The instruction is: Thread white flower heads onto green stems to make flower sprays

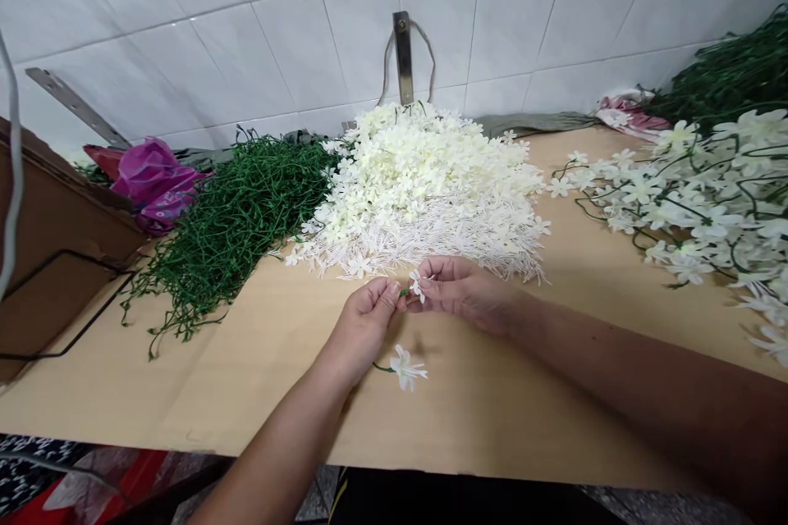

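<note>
Over the front middle of the table, my left hand (370, 310) pinches a green artificial stem (404, 293) between thumb and fingertips. My right hand (459, 293) is closed on a small white artificial flower (417, 286), held right beside the stem's tip. Whether the flower and stem are joined is hidden by my fingers. Below my left hand a white flower on a green stem (406, 367) shows, apart from the tabletop or lying on it, I cannot tell. Just beyond my hands is a heap of loose white flowers (424, 172) with thin pale stalks.
A pile of green stems (240, 213) lies left of the flower heap. At right are flowers on stems (695, 205) and more greenery (732, 74). A cardboard box (55, 238) and a magenta bag (153, 180) stand left. A metal bracket (403, 57) is against the tiled wall.
</note>
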{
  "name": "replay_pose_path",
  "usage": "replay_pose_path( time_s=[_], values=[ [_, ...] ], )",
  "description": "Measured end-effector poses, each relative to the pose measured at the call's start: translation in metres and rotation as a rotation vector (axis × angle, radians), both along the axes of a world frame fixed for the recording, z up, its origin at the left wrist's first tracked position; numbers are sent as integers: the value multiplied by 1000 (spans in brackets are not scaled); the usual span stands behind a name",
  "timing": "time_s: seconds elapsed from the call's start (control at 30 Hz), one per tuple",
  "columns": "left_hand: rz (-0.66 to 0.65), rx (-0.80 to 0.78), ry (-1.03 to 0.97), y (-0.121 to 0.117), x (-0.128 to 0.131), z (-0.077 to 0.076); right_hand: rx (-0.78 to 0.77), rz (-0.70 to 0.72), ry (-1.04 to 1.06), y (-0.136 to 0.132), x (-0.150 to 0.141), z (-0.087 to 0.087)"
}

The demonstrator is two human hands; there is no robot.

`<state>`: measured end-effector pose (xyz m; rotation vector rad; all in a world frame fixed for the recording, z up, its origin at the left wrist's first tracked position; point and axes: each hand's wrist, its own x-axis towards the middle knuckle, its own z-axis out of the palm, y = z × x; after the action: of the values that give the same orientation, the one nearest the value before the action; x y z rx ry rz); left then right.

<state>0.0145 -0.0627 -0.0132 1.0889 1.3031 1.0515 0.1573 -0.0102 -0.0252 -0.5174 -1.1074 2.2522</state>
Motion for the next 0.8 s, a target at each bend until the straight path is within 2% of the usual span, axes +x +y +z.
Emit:
replay_pose_path(
  time_s=[0.27,0.47,0.6,0.8],
  values=[
    [29,-15,27,1,3,-1,-34,-21,-68,-1,-1,2],
    [19,0,50,2,3,-2,15,-20,-92,-2,-1,1],
    [21,16,94,1,2,-4,123,-73,-184,-3,-2,-2],
    [44,50,132,1,1,-8,446,-212,-396,-7,-4,-9]
  ],
)
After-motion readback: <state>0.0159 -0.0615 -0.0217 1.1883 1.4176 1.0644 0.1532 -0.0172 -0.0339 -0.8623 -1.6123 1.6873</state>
